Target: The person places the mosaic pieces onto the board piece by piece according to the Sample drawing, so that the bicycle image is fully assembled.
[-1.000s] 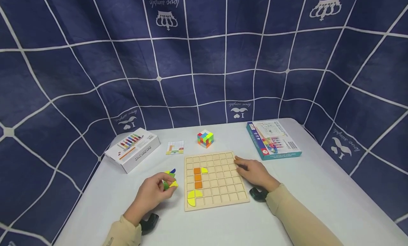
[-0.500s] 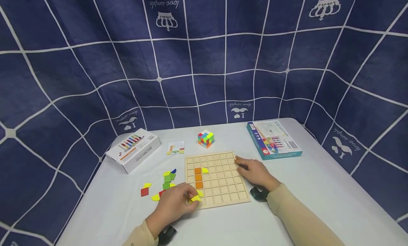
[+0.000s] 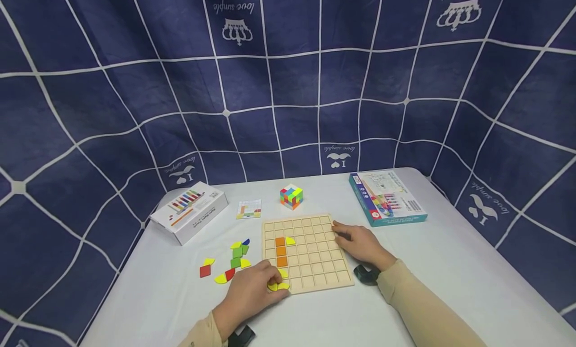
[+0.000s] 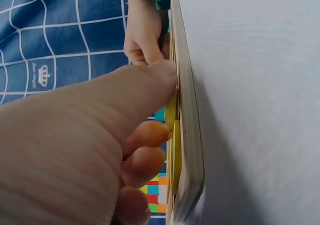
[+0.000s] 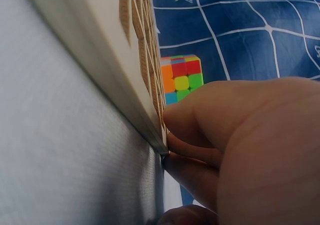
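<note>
Navy curtain point(image 3: 297, 79) reads "love simple" behind grid board point(image 3: 313, 257).

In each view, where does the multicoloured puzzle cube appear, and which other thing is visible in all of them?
Head: the puzzle cube stands near the middle, slightly below centre, beyond the wooden board.
Left wrist: near the bottom edge, just left of centre, partly hidden.
Right wrist: upper half, slightly right of centre, above the right hand.
Shared landmark: the wooden board.
</note>
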Action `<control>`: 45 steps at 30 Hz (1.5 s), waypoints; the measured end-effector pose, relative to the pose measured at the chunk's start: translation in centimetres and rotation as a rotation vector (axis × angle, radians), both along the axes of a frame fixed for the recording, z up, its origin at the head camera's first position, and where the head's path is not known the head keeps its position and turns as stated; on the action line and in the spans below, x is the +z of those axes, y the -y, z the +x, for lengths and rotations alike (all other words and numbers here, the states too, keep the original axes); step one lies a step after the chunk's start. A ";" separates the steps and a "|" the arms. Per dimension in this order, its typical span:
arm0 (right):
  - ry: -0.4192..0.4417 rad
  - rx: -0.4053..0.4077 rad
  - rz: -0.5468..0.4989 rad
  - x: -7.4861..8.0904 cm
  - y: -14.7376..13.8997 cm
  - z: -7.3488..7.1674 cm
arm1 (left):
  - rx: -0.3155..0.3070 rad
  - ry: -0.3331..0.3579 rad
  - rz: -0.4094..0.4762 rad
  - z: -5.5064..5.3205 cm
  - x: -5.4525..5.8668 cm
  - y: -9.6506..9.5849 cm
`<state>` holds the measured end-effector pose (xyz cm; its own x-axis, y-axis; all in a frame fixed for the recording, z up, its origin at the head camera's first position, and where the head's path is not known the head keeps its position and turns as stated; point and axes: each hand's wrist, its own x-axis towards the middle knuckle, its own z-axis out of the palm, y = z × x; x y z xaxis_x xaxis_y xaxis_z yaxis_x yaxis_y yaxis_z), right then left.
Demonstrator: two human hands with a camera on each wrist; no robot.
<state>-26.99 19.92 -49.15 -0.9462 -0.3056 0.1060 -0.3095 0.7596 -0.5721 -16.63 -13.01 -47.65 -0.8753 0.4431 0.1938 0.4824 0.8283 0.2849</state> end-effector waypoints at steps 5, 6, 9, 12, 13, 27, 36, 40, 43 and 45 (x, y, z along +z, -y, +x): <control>-0.008 -0.004 -0.006 0.1 -0.1 0.1 | -0.038 -0.038 0.053 0.0 -0.2 0.2; -0.009 -0.002 -0.006 0.1 -0.1 0.1 | -0.061 -0.044 0.068 0.0 -0.3 0.4; -0.001 0.001 -0.012 0.1 0.0 0.1 | -0.141 -0.042 0.107 -0.1 -0.5 0.9; -0.003 -0.003 -0.008 0.0 0.0 0.1 | -0.198 -0.014 0.123 -0.2 -0.7 1.6; -0.002 -0.002 -0.008 0.0 0.0 0.1 | -0.210 -0.007 0.125 -0.2 -0.7 1.7; 0.006 -0.014 0.005 0.1 0.2 0.2 | -0.164 -0.021 0.126 -0.3 -0.7 1.6; 0.013 -0.011 0.003 -0.1 0.2 0.2 | -0.098 0.012 0.160 -0.3 -1.1 1.2; 0.013 -0.008 -0.002 -0.1 0.2 0.2 | -0.092 0.005 0.160 -0.2 -1.1 1.2; 0.009 -0.010 -0.002 0.0 0.2 0.2 | -0.098 0.005 0.163 -0.2 -1.0 1.2; 0.003 -0.010 -0.004 0.0 0.2 0.1 | -0.091 0.016 0.182 -0.2 -0.8 1.2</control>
